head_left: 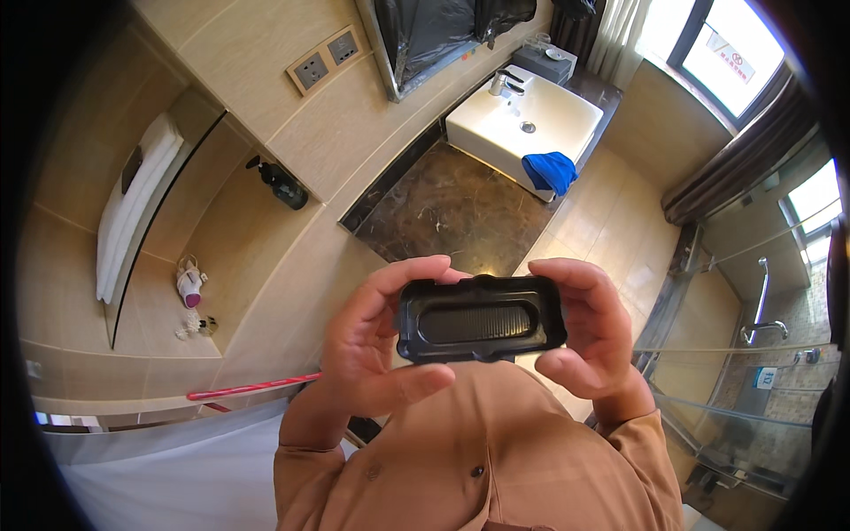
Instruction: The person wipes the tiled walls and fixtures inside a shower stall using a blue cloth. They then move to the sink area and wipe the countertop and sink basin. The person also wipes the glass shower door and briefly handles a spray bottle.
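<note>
A small black plastic tray [478,323], oblong with a ribbed sunken middle, is held up level in front of my chest. My left hand [372,332] grips its left end, fingers along the far edge and thumb near the front corner. Around the right end curls my right hand [591,326], its fingers at the far corner and its thumb by the near one. Nothing lies in the tray's hollow. Its underside is hidden from me.
A white washbasin [567,119] with a blue cloth [551,172] over its corner stands on a dark marble counter [443,208]. To the left, wall niches hold folded white towels [142,199] and a dark pump bottle [282,188]. A glass shower enclosure [708,305] is at right, a red-striped pole [252,387] at lower left.
</note>
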### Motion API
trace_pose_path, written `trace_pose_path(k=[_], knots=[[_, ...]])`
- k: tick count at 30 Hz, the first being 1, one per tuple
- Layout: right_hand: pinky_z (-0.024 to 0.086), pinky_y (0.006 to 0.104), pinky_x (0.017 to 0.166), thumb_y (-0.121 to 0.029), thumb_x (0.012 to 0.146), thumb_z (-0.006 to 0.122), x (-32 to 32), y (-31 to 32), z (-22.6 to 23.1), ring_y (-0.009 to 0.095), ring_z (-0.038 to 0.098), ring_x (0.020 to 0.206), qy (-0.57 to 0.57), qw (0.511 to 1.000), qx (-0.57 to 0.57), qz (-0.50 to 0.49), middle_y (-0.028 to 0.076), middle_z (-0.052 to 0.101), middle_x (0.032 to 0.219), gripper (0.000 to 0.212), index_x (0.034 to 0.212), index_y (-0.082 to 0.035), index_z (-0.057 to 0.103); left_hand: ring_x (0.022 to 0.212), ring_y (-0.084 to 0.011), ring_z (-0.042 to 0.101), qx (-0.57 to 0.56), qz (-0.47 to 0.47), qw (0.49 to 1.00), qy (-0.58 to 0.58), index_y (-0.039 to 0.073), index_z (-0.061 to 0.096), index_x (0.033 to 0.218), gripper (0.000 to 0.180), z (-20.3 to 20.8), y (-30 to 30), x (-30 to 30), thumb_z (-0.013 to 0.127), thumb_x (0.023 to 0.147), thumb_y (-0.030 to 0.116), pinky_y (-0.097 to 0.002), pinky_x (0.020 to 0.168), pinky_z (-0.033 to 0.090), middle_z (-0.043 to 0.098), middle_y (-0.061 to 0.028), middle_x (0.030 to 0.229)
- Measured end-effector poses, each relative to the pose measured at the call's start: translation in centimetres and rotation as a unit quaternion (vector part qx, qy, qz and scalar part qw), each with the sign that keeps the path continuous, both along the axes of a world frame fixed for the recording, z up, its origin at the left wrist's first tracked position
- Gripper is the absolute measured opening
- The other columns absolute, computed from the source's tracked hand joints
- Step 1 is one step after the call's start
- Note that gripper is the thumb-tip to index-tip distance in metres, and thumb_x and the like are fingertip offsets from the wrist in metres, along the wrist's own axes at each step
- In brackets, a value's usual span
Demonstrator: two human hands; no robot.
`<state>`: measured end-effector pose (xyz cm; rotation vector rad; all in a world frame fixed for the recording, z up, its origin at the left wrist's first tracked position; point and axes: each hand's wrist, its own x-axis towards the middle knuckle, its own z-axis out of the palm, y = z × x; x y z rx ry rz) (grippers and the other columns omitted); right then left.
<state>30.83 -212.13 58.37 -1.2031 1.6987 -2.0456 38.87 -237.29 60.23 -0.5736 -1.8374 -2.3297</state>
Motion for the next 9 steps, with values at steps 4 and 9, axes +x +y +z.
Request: trace_pose_path(k=[4, 9], knots=[[0.046, 0.0361, 0.107, -0.021, 0.082, 0.089, 0.3, 0.1, 1.7, 0.025, 0.059, 0.126, 0.026, 0.998, -0.055, 0.000, 0.019, 0.054, 0.138, 0.091, 0.147, 0.011, 0.034, 0.126, -0.0319, 0.061, 0.004, 0.032, 0.999, 0.036, -0.009, 0.039, 0.145, 0.096, 2.5, 0.8, 0.3, 0.093, 0.073, 0.020, -0.0437, 0.107, 0.051, 0.058, -0.0269, 0.136], [0.047, 0.0368, 0.107, -0.025, 0.075, 0.095, 0.1, -0.1, 4.0, 0.029, 0.060, 0.126, 0.074, 0.990, -0.118, 0.002, 0.024, 0.052, 0.141, 0.105, 0.147, 0.016, 0.030, 0.122, -0.0364, 0.063, 0.026, 0.055, 0.985, 0.164, -0.010, 0.037, 0.147, 0.110, 4.2, 1.1, -0.9, 0.099, 0.065, 0.029, -0.0471, 0.104, 0.053, 0.060, -0.0325, 0.131]])
